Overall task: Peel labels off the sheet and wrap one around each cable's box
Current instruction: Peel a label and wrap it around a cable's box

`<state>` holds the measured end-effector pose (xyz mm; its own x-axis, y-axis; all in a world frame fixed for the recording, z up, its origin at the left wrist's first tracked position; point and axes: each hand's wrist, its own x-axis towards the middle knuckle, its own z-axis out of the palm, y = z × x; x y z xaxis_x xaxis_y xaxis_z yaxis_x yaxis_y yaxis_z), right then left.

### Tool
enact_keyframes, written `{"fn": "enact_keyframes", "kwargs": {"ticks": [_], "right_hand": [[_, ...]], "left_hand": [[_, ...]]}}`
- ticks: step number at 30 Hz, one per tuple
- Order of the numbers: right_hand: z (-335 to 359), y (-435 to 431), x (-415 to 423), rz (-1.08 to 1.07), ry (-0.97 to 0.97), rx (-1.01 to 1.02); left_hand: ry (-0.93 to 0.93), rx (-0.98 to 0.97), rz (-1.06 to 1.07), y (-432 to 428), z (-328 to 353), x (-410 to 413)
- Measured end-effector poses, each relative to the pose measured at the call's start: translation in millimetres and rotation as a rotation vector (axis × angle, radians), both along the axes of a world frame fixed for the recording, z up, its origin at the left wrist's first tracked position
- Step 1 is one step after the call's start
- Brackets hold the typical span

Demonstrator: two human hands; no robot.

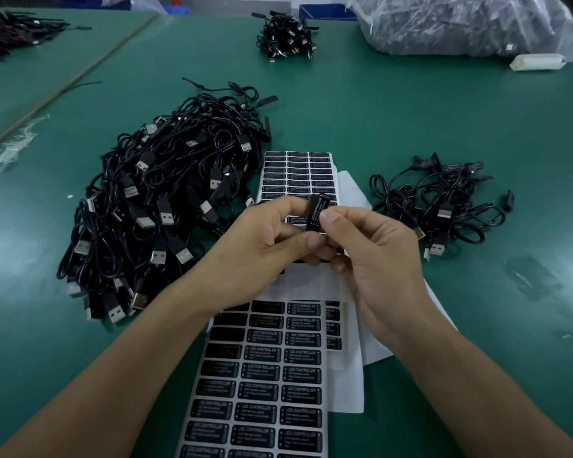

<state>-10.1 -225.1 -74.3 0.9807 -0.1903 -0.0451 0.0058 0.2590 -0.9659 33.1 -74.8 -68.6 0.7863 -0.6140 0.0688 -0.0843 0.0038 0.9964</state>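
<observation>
Over the middle of the green table, my left hand (265, 246) and my right hand (374, 256) together hold a small black cable box (316, 211) upright between them. A black "LED CONTROLLER" label lies along its front face. Both thumbs and forefingers pinch the box; its lower end and its cable are hidden by my fingers. A long label sheet (262, 385) with rows of black labels lies under my forearms. A second label sheet (296, 175) lies just behind my hands. A big heap of black USB cables (159, 206) sits to the left.
A smaller pile of cables (444, 206) lies to the right of my hands. White backing paper (351, 352) sits under the sheets. At the far edge are another cable bundle (286, 36), a clear plastic bag of cables (460, 24) and a white block (536, 62).
</observation>
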Motion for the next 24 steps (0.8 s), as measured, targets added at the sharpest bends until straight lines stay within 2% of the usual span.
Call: {"fn": "enact_keyframes", "kwargs": {"ticks": [10,24], "right_hand": [[-1.7,1.4,-0.5,-0.003,-0.09,0.019],[-3.6,2.1,-0.3,-0.055,-0.14,-0.132]], "left_hand": [[0.01,-0.032,-0.011,-0.6,0.7,-0.4],[-0.005,0.011,0.012,3.2,4.5,-1.2]]}}
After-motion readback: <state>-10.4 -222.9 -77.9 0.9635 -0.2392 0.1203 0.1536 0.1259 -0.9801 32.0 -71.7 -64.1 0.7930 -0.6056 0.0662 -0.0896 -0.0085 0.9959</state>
